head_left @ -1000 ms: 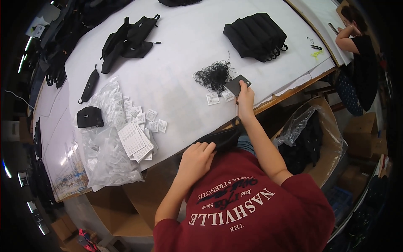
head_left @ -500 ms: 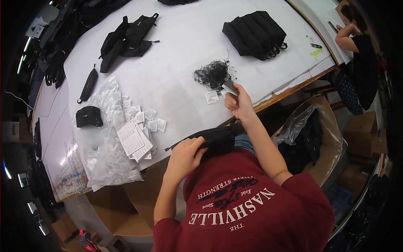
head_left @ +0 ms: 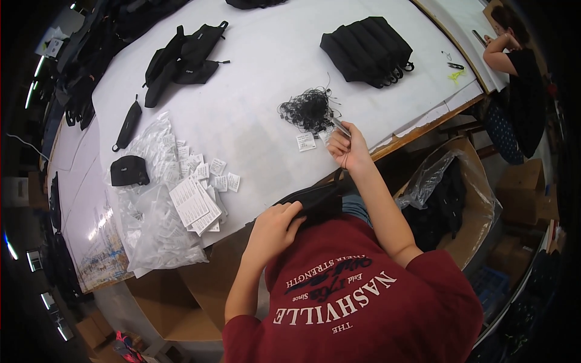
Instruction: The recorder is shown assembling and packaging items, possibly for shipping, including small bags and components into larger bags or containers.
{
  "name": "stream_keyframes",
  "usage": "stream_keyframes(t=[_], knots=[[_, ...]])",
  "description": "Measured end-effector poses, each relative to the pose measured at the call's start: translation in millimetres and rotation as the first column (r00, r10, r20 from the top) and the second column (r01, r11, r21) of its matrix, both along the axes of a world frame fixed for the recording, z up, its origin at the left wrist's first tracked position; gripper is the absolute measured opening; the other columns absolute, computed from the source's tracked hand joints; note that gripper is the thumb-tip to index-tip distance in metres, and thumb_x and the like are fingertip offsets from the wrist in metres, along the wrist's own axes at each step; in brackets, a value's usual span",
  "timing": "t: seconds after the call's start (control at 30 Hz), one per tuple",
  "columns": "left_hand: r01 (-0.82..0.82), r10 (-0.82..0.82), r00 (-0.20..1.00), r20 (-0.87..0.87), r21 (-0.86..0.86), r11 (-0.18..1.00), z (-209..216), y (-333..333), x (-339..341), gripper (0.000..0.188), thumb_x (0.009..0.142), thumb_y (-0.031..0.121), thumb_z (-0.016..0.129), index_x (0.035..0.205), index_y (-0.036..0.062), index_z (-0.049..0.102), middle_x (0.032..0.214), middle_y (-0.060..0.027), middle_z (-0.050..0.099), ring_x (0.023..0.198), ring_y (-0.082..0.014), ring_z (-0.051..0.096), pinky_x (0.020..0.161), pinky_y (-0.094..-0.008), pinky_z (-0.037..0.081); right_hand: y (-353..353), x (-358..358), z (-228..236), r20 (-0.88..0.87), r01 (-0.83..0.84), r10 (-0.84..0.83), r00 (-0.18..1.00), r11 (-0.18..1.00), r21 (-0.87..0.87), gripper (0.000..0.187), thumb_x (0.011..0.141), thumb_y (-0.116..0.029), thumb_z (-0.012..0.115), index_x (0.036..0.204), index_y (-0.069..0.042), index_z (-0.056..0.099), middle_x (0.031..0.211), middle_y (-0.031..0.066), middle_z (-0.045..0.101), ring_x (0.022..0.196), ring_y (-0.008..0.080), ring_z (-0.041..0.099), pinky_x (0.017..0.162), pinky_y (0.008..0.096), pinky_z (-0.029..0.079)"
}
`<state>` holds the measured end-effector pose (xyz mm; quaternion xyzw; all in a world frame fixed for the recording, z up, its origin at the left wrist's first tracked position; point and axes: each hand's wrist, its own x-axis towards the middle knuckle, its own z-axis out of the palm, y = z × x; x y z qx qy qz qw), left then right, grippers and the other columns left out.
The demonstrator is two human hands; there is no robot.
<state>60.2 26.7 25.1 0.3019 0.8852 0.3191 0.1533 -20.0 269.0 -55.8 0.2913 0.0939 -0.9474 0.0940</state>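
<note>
At the table's near edge, my left hand is closed on a black zip pouch, which lies against my body and is partly hidden by the fingers. My right hand is raised over the edge, right of the pouch, pinching a dark hang tag seen nearly edge-on. A thin dark cord hangs from this hand toward the pouch's right end. Just beyond the tag lies a tangled heap of black tag strings. A small white printed label lies beside the heap.
White labels and cards spill from clear plastic bags at left. Black pouches lie farther back, with more bags at far left. An open carton holds black goods at right. Another person sits beyond.
The tag in my right hand has turned from showing its flat face to nearly edge-on, and that hand has shifted slightly right and nearer. My left hand has moved slightly right with the pouch.
</note>
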Motion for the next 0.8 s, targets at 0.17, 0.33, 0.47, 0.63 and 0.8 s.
stream_keyframes(t=[0.17,0.33,0.47,0.63,0.8], knots=[[0.013,-0.013,1.000,-0.017,-0.002,1.000,1,0,1,0.017,0.083,0.016,0.063,0.091,0.0049,0.053,0.073,-0.0120,0.057,0.074,-0.0310,0.057,0.065,-0.0408,0.044,0,2,1,-0.118,0.083,-0.045,0.992,0.937,0.338,0.030,0.094,-0.026,0.045,0.068,-0.010,0.044,0.045,-0.0033,0.031,0.036,0.0076,0.023,0.037,0.0250,0.020],[0.006,-0.006,0.999,-0.034,0.003,1.000,8,-6,-5,0.016,0.083,0.016,0.062,0.091,0.0055,0.052,0.072,-0.0108,0.056,0.073,-0.0301,0.056,0.065,-0.0405,0.044,-5,3,20,-0.126,0.165,-0.107,0.986,0.631,0.758,0.020,0.092,-0.024,0.054,0.092,-0.004,0.060,0.073,-0.0002,0.061,0.055,0.0070,0.055,0.050,0.0202,0.045],[-0.013,0.013,1.000,-0.003,-0.010,1.000,17,-15,-11,0.017,0.082,0.017,0.063,0.093,0.0065,0.055,0.075,-0.0101,0.058,0.075,-0.0303,0.056,0.066,-0.0402,0.044,4,11,25,-0.204,0.106,0.072,0.976,0.664,0.740,0.023,0.090,-0.023,0.061,0.098,-0.001,0.064,0.087,0.0033,0.066,0.067,0.0082,0.062,0.061,0.0221,0.050],[-0.009,0.008,1.000,0.014,0.021,1.000,19,-20,-16,0.019,0.078,0.013,0.066,0.093,0.0057,0.058,0.094,-0.0117,0.059,0.085,-0.0313,0.058,0.072,-0.0397,0.046,2,30,47,-0.182,0.007,0.487,0.854,0.340,0.940,0.025,0.087,-0.019,0.067,0.066,-0.007,0.062,0.063,-0.0070,0.054,0.059,0.0008,0.047,0.052,0.0185,0.036],[0.010,0.006,0.986,-0.168,0.093,0.996,30,0,-18,0.020,0.073,0.011,0.070,0.089,0.0039,0.060,0.119,-0.0140,0.052,0.099,-0.0292,0.057,0.081,-0.0393,0.046,-22,49,93,0.365,0.107,0.803,0.471,-0.463,0.880,0.040,0.077,-0.046,0.067,0.067,-0.007,0.068,0.053,0.0108,0.056,0.047,0.0267,0.052,0.049,0.0350,0.040]])
